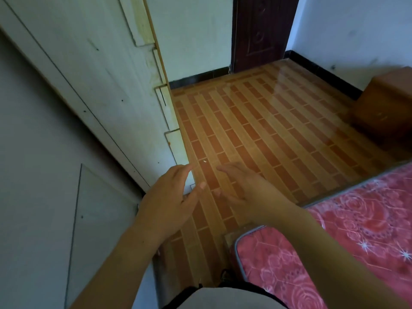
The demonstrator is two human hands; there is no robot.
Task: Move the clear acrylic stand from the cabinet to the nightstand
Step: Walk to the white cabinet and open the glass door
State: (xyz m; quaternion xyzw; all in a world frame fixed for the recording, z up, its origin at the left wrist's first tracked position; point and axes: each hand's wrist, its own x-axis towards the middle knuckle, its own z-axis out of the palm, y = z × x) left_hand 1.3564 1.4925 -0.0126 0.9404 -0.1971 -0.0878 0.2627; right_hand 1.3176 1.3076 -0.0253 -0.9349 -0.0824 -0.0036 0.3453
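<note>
Tiled floor (256, 130), empty open hands (169, 197), no writing

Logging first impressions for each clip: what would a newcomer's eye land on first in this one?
Two bare hands, left hand and right hand, reach forward empty at centre over the striped orange tile floor. A red floral bed cover fills the lower right, and a tall white cabinet runs along the left.

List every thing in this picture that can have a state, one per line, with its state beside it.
Left hand: open, empty, fingers spread.
Right hand: open, empty, palm down over the floor.
Cabinet: doors shut.
Dark door: shut.
Nightstand: front shut; top mostly out of view.
Bed: covered by a red patterned sheet.
Acrylic stand: not seen.
</note>
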